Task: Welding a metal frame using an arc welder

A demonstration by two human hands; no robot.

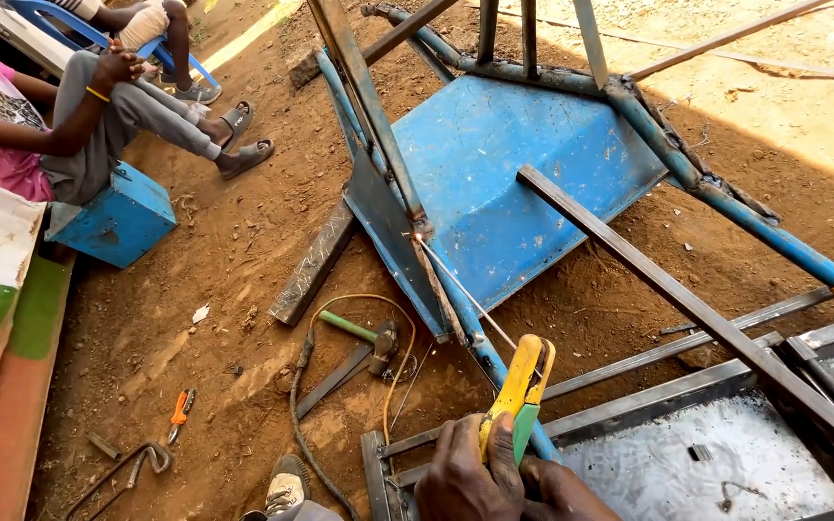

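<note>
My left hand (463,475) is closed around the handle of a yellow and green electrode holder (523,386) at the bottom centre. My right hand (564,494) presses against it from the right, on the same handle. A thin welding rod (465,294) runs from the holder up and left. Its tip glows where it touches a joint of the blue metal frame (494,183), which lies tipped on the dirt. A rusty angle bar (369,106) is set against that joint.
A green-handled hammer (364,336), a cable (306,405), orange pliers (180,406) and a flat steel strip (313,265) lie on the dirt at left. A long steel bar (687,304) crosses a grey sheet-metal frame (707,463) at bottom right. Two people sit at upper left beside a blue box (118,220).
</note>
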